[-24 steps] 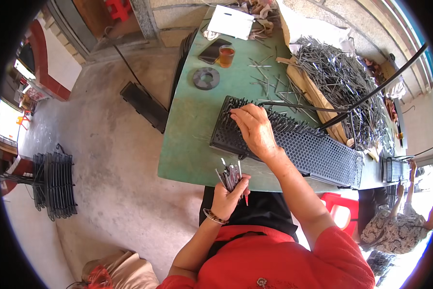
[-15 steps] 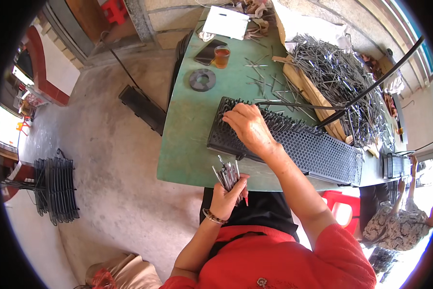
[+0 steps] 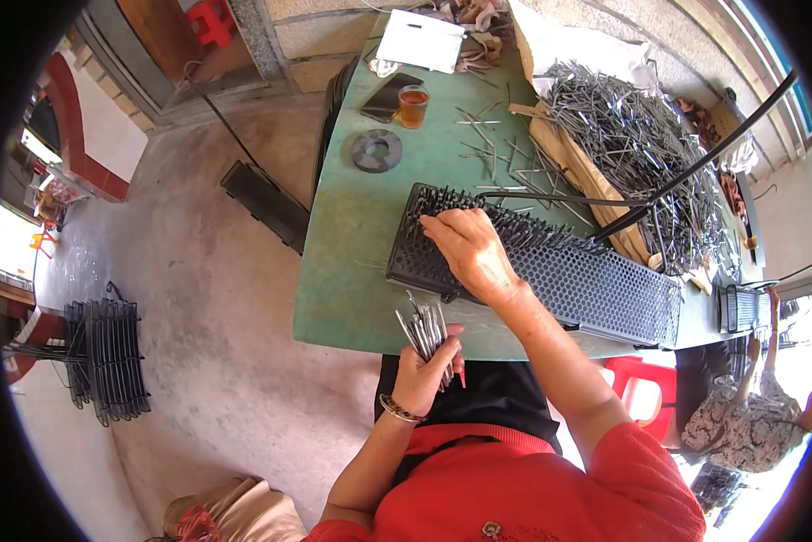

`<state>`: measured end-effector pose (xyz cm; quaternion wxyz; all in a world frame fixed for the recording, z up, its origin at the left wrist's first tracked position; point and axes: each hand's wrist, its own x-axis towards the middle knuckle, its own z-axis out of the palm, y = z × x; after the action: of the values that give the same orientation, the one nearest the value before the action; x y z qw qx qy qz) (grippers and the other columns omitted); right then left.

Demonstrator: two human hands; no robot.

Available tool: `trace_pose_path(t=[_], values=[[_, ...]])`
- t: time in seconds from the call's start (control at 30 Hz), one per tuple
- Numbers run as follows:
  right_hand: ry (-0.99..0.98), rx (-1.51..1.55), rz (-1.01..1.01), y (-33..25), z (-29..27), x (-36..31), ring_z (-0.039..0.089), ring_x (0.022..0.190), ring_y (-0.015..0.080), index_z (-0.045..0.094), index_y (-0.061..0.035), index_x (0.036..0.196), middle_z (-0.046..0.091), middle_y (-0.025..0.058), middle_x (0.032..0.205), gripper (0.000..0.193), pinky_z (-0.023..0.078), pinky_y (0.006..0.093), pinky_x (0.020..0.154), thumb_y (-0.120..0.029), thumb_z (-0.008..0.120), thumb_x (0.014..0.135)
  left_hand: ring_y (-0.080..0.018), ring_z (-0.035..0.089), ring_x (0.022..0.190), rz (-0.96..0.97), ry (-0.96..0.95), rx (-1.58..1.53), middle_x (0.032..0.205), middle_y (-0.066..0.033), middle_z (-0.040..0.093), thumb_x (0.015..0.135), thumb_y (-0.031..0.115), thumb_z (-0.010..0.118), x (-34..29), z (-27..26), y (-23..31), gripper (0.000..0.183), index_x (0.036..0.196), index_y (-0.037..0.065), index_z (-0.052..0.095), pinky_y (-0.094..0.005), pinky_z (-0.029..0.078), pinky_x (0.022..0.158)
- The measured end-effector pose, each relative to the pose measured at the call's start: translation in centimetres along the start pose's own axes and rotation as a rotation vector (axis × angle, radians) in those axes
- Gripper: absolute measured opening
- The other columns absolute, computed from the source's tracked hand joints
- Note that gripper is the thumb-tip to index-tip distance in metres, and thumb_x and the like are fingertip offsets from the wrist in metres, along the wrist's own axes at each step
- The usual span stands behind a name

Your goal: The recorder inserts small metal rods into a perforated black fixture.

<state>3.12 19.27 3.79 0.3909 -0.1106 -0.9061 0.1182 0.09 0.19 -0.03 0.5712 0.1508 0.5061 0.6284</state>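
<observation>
My left hand (image 3: 427,369) is closed around a bundle of thin metal rods (image 3: 424,327), held upright in front of the table edge. Over the left end of a long black rack (image 3: 596,289) with rows of round holes, my right hand (image 3: 469,251) is closed in a pinch. Its fingertips are among the holes, and anything between them is too small to make out. Many rods (image 3: 523,226) stand upright in the rack's far rows, behind my right hand. The nearer and right-hand holes show no rods.
A heap of loose metal rods (image 3: 623,144) lies on brown wrapping at the back right. On the green table (image 3: 338,262) are a cup of amber drink (image 3: 413,107), a phone (image 3: 381,101) and a dark ring (image 3: 376,151). A black bar (image 3: 722,140) slants above the rack. Another person (image 3: 749,420) works at right.
My right hand has shifted slightly toward me over the rack, its fingers still pinched. My left hand keeps its hold on the bundle of rods.
</observation>
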Motion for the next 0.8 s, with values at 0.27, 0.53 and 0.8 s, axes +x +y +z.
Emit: trace_pose_path(t=[0.27,0.53,0.8], values=[[0.031,0.07,0.103,-1.6,-1.5,-0.1,0.058,0.075,0.0238,0.067,-0.0023,0.099,0.061,0.0085,0.088,0.023,0.046,0.0344,0.069,-0.01,0.071,0.078,-0.0127,0.059,0.076,-0.107,-0.071,-0.302,0.086,-0.0047,0.059,0.093,0.011,0.055,0.2,-0.5,0.6,0.026,0.114,-0.005,0.057,-0.0286,0.052,0.069],[-0.546,0.768,0.733,-4.2,-4.3,-2.9,0.057,0.063,0.0117,0.067,0.0029,0.095,0.063,0.0062,0.075,0.025,0.045,0.0267,0.056,-0.017,0.073,0.081,-0.0148,0.06,0.078,-0.047,-0.147,-0.343,0.089,-0.0057,0.059,0.093,0.009,0.053,-0.1,-0.4,2.2,0.013,0.104,0.002,0.054,-0.0312,0.054,0.069],[-0.608,1.086,1.027,-3.1,-4.5,-4.0,0.056,0.069,0.0059,0.066,0.0032,0.088,0.064,0.0027,0.076,0.018,0.044,0.0226,0.059,-0.013,0.071,0.084,-0.0193,0.064,0.087,-0.072,-0.194,-0.344,0.096,-0.0085,0.061,0.093,0.01,0.055,0.3,-0.4,1.6,0.02,0.111,0.001,0.053,-0.0347,0.057,0.075]])
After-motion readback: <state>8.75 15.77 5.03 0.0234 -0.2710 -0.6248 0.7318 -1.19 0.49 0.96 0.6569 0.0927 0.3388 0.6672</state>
